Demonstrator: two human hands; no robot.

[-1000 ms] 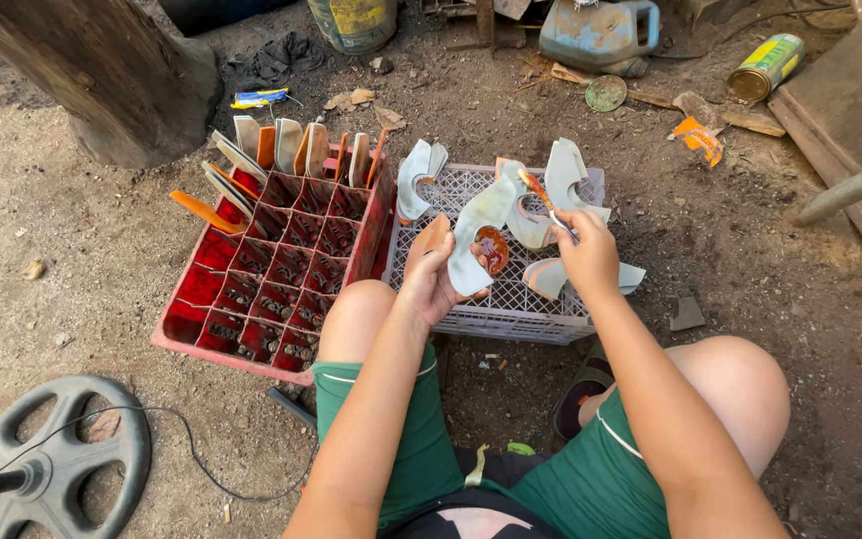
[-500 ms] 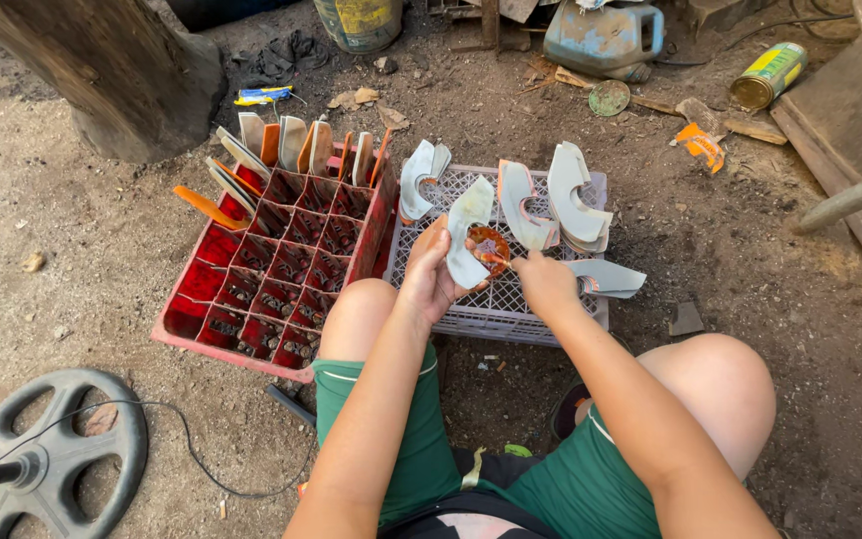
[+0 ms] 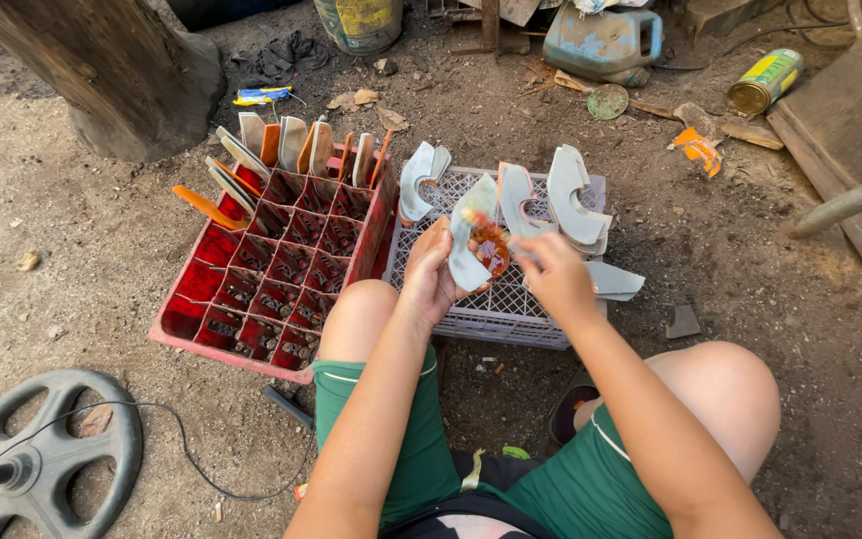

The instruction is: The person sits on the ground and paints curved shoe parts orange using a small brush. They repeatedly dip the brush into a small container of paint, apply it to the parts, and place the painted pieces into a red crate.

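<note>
I am holding a pale curved plate piece [image 3: 470, 240] upright in my left hand [image 3: 429, 274], fingers wrapped around its lower edge, above the near half of the grey lattice crate [image 3: 511, 304]. My right hand [image 3: 551, 271] is closed, pinching a thin brush [image 3: 496, 240] whose tip is touching the orange-brown patch on the piece's face. More pale curved pieces [image 3: 566, 200] are leaning along the crate's far edge, and one is hanging over its right rim. The red divided crate [image 3: 281, 265] is sitting just beside the grey one on my left, its walls touching, with orange and pale pieces standing along its far rim. Open dirt ground [image 3: 750, 250] is lying to the right of the crates.
</note>
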